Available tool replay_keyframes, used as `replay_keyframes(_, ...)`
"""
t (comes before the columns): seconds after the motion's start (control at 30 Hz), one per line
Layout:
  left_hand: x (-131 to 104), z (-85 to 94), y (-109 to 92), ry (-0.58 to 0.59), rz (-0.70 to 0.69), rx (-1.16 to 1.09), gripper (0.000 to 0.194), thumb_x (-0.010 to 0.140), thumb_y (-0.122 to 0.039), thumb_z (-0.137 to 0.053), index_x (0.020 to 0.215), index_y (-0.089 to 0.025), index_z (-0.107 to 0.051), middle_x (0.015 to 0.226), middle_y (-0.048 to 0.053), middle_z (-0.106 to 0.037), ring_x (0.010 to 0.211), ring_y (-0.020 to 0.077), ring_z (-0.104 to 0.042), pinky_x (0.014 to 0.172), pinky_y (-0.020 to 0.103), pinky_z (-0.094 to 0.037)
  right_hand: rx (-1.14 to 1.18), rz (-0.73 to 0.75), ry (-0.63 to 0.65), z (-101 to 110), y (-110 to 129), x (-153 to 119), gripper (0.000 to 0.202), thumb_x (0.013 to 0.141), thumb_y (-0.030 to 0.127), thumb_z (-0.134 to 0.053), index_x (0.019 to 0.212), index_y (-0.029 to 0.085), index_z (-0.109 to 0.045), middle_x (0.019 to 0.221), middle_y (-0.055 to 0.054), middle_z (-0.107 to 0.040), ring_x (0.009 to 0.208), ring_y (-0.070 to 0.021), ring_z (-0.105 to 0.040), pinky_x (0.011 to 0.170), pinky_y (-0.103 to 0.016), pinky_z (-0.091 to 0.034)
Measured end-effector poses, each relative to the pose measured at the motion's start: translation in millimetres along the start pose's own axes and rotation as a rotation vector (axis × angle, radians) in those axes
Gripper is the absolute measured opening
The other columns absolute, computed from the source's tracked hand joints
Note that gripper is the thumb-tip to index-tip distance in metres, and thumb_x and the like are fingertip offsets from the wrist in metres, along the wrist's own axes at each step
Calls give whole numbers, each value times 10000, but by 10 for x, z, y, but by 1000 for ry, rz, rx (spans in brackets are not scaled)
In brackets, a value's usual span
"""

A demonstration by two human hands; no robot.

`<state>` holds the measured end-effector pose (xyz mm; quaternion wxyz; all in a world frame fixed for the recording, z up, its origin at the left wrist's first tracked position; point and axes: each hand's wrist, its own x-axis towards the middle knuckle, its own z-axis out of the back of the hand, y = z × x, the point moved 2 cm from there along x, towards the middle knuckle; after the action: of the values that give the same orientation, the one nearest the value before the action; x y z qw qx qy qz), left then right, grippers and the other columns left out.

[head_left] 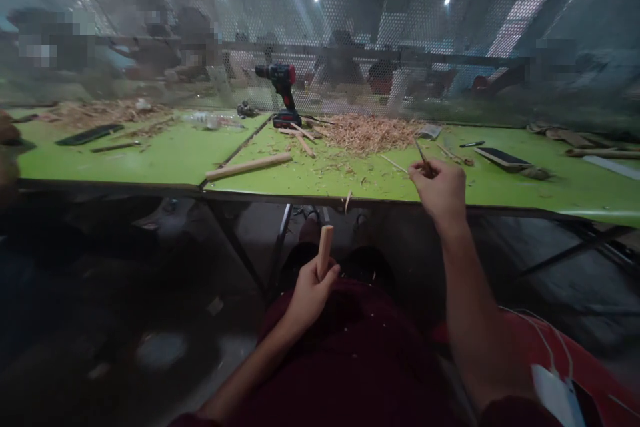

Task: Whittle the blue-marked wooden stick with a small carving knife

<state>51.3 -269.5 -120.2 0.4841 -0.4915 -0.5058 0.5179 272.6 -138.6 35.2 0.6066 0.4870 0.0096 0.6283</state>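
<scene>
My left hand [313, 290] is closed round a short wooden stick [325, 247], held upright above my lap, below the table edge. My right hand [440, 188] is raised over the front of the green table [330, 180], its fingers pinched on a slim knife-like tool [423, 157] whose thin tip points up and away. Behind my right hand lies a heap of wood shavings [373, 133]. A longer wooden stick [249, 166] rests on the table to the left.
A cordless drill [284, 95] stands near the mesh screen [350, 73]. A phone [503, 158] and a pen [472, 144] lie at right. More shavings [103, 112] and a dark flat object [90, 135] lie at left. People are blurred behind the screen.
</scene>
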Motion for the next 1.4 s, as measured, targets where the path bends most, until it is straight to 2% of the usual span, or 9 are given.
replay_keyframes(0.13,-41,-49,-65,223,230,-364,274,784,-402,-647,785,-184,-481,510,-104,-333,392,46,-238,383,193,-173,212,50,275,45,110,-617,223,842,372,-623,835,163,-701,773,-51,-695,715,-182,-616,675,-300,-487)
replay_keyframes(0.27,-88,-34,-213,405,279,-607,268,804,-339,-674,747,-171,-474,536,-111,-290,390,18,-223,384,162,-185,402,149,719,-23,295,-1110,220,908,343,-566,1009,182,-677,979,-48,-716,894,-176,-656,799,-296,-516)
replay_keyframes(0.33,-104,-5,-261,482,308,-673,243,819,-333,-667,762,-159,-507,516,-113,-284,376,13,-209,376,151,-184,428,257,781,-62,335,-1267,210,940,306,-529,1060,190,-655,1005,-48,-700,922,-160,-646,830,-290,-506)
replay_keyframes(0.47,-143,50,-306,700,410,-809,235,832,-356,-651,787,-141,-567,489,-108,-301,351,2,-145,343,131,-128,344,506,714,-116,302,-1454,213,977,267,-476,1080,190,-645,934,-49,-667,836,-140,-622,766,-270,-492)
replay_keyframes(0.57,-169,80,-323,764,455,-847,195,813,-297,-682,783,-144,-564,496,-105,-310,353,-5,-136,339,118,-118,252,640,658,-121,261,-1521,240,989,272,-449,1094,182,-646,861,-53,-643,740,-136,-600,662,-252,-470)
replay_keyframes(0.77,-183,76,-370,775,500,-797,251,765,-213,-740,803,-175,-495,552,-112,-295,369,-12,-140,341,113,-112,15,894,538,-73,293,-1469,274,989,253,-417,1068,186,-671,722,-25,-592,604,-124,-541,530,-266,-369)
replay_keyframes(0.97,-185,102,-494,746,451,-730,299,784,-195,-729,777,-191,-430,583,-104,-286,392,-7,-158,336,117,-110,-120,1053,456,-58,382,-1277,285,995,259,-396,1004,208,-675,695,-14,-595,576,-115,-496,506,-286,-307)
replay_keyframes(1.13,-227,147,-570,745,365,-701,306,806,-201,-712,753,-192,-411,591,-100,-267,393,-4,-157,332,128,-125,-117,1191,353,-14,494,-1132,217,975,230,-454,980,166,-661,668,5,-567,562,-109,-455,512,-292,-274)
replay_keyframes(1.4,-216,195,-708,693,320,-697,355,770,-228,-747,745,-192,-394,598,-105,-311,373,-19,-171,316,112,-163,-124,1294,258,-24,627,-987,189,972,255,-493,967,178,-665,645,26,-564,552,-90,-413,530,-273,-245)
